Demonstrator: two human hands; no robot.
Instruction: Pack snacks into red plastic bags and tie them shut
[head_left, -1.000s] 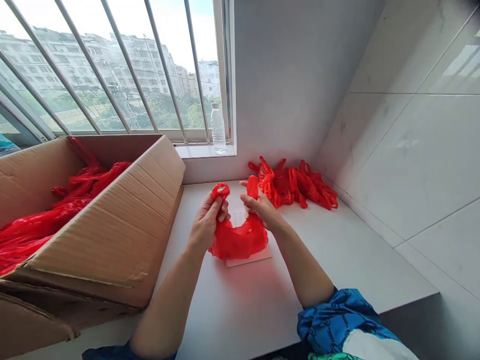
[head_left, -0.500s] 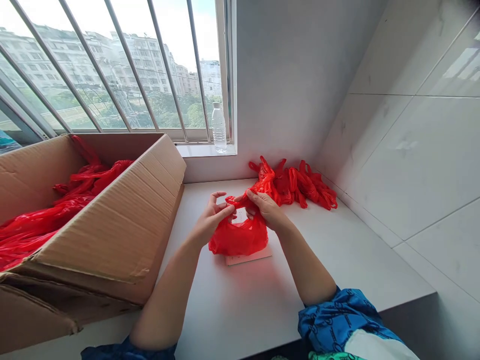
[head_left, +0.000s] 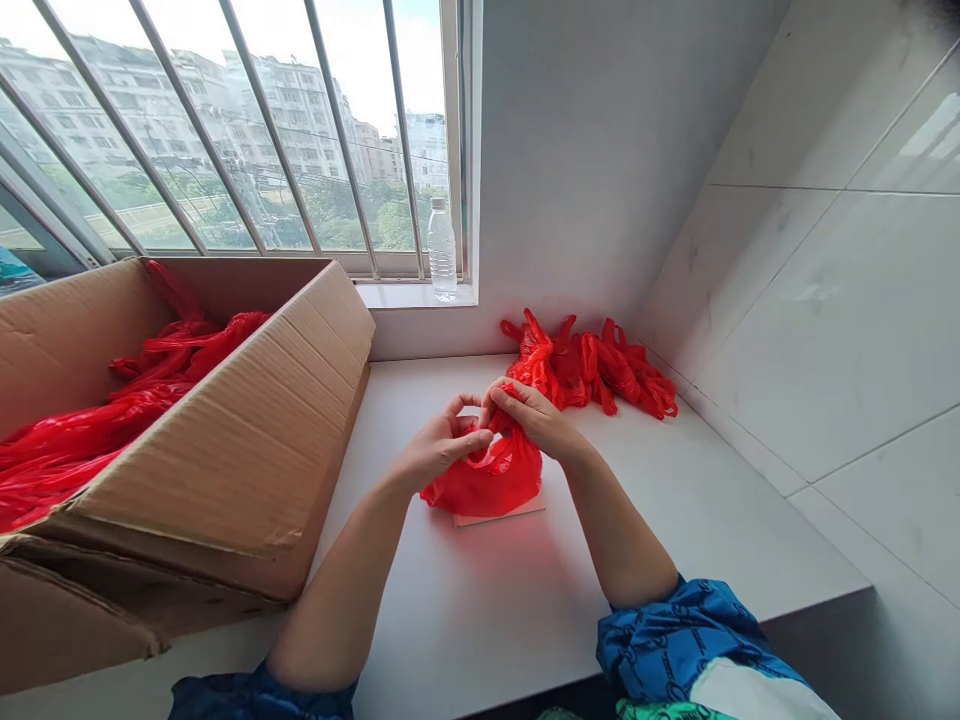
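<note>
Two bare hands meet over a red plastic bag (head_left: 484, 485): the right hand (head_left: 534, 420) pinches its gathered neck with narrow fingers, and the left hand (head_left: 439, 450) curls against it. The bag's body lies just below, long axis crosswise, on a white card (head_left: 499, 517) on the counter (head_left: 480, 620).
</note>
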